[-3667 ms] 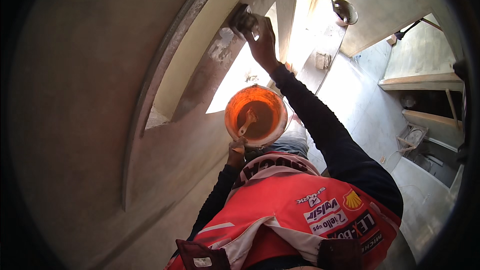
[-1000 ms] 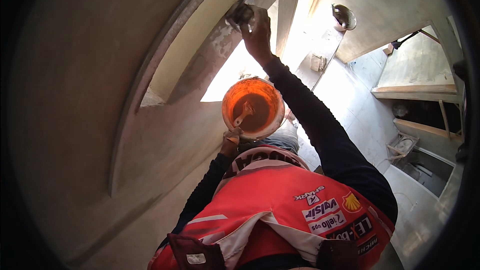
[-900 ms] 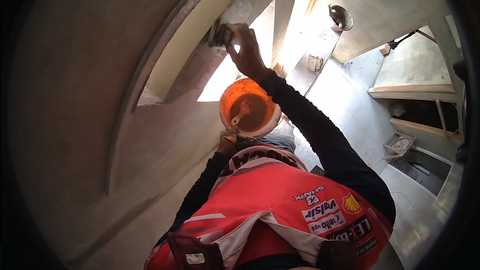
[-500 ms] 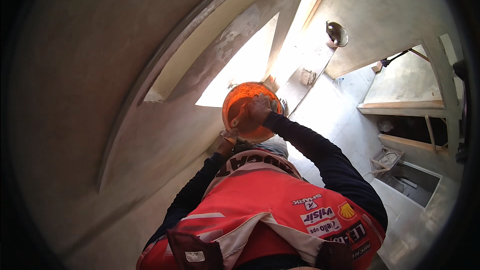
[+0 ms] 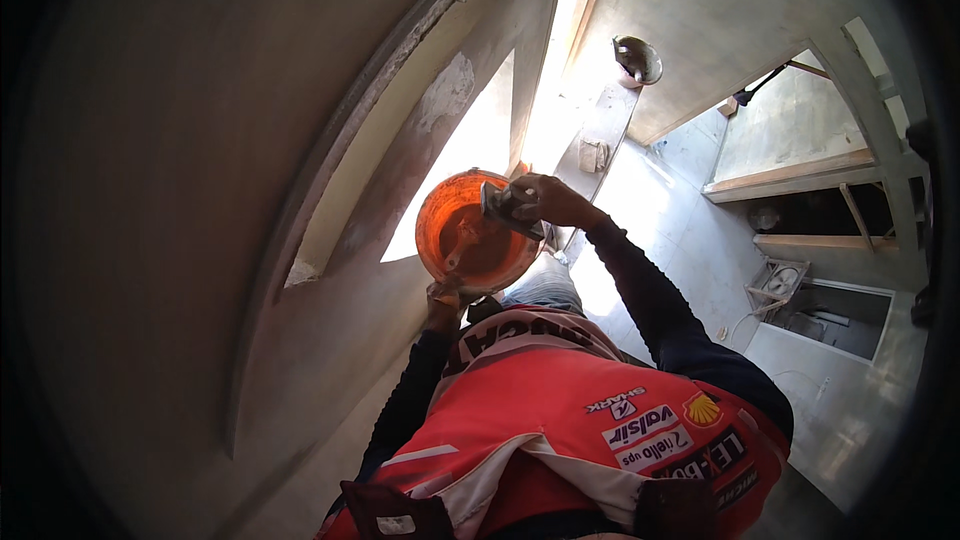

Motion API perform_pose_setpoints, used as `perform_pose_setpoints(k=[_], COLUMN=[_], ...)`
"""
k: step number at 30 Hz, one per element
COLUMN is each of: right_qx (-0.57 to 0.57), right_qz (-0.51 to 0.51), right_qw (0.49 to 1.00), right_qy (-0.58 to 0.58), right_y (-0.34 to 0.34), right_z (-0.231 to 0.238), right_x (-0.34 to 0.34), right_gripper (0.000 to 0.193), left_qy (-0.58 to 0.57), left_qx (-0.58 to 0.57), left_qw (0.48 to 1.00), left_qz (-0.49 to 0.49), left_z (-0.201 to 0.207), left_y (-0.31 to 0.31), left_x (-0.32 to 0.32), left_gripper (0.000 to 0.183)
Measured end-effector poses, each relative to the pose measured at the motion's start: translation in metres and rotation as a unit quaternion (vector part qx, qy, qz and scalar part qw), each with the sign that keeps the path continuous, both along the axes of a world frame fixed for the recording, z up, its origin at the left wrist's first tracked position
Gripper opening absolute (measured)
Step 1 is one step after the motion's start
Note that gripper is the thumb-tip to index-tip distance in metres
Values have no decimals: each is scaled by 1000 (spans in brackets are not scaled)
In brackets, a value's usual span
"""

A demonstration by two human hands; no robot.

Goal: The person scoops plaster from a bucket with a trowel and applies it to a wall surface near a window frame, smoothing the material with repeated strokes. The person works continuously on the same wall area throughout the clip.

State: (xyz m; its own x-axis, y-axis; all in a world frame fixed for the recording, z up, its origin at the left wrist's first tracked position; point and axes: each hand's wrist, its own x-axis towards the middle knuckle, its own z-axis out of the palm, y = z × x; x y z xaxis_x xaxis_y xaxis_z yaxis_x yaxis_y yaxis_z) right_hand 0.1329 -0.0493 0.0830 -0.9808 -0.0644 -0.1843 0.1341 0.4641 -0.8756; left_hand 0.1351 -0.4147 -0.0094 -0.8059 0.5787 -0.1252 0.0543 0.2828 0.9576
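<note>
An orange bucket (image 5: 430, 225) is in front of me, its inside smeared with orange-brown residue. My left hand (image 5: 445, 302) is closed on the bucket's near left rim. At the far right of the rim, my right hand (image 5: 548, 200) grips a plastering trowel (image 5: 497, 204) by its handle, its grey blade tilted over the opening. A slim tool with a pale end (image 5: 458, 248) leans inside the bucket, too dim to name. The bucket's bottom and the fingers under the rim are hidden.
A long curved-looking ledge with a recess (image 5: 345, 180) runs along the left wall. Ahead, a narrow ledge carries a metal bowl-like pail (image 5: 638, 62) and a pale block (image 5: 593, 155). A wooden frame (image 5: 778, 282) stands at the right, beside a rectangular opening (image 5: 835, 320).
My right hand has come up from inside the bucket to its right rim, and the trowel now shows in it. The slim tool lies apart from that hand. The left hand stays on the rim.
</note>
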Motion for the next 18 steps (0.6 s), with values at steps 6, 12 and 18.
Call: perform_pose_setpoints(k=[6,12,18], right_qx=[-233,21,-25], right_qz=[-273,-345,-408], right_qw=[926,856,865], right_qy=[118,385,290], right_y=[78,28,49], right_z=[63,52,45], right_x=[-101,-168,-177], right_gripper=[50,48,44], left_qy=[-286,147,100], left_qx=[13,-172,-174], left_qw=[949,971,977], left_qz=[133,-78,-67], left_z=[29,43,46], left_y=[18,30,44], left_x=[-20,-14,-13], left_gripper=[37,48,50])
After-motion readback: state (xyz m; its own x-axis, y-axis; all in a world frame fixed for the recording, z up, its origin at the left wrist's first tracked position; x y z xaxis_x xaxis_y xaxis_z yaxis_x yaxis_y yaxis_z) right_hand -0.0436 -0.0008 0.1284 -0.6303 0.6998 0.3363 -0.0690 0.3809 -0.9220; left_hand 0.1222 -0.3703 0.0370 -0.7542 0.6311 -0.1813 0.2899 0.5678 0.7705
